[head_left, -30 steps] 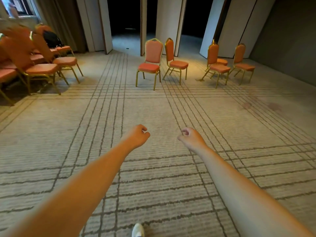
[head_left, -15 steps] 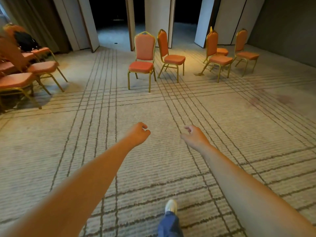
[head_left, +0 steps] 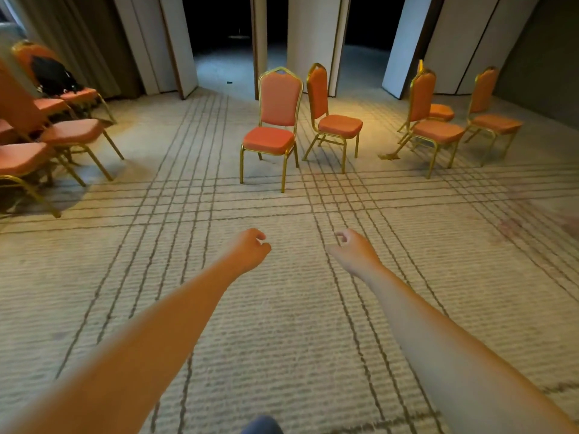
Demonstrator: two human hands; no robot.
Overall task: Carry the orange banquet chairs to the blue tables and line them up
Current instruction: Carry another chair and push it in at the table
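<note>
Both my arms stretch forward over the carpet. My left hand (head_left: 249,250) and my right hand (head_left: 352,250) hang with loosely curled fingers and hold nothing. Straight ahead stands an orange banquet chair (head_left: 272,130) with a gold frame, facing me, and a second orange chair (head_left: 333,120) stands just right of it, turned sideways. Further right is a group of three orange chairs (head_left: 435,123). A row of several orange chairs (head_left: 59,133) lines the left edge. No blue tables are in view.
A black bag (head_left: 51,75) lies on a far chair in the left row. White folding partition panels (head_left: 310,42) stand behind the chairs with dark openings between them. Curtains (head_left: 69,36) hang at the back left. Patterned carpet (head_left: 282,324) lies between me and the chairs.
I have walked forward, so the chairs ahead look larger and nearer. Both hands stay loosely curled and hold nothing.
</note>
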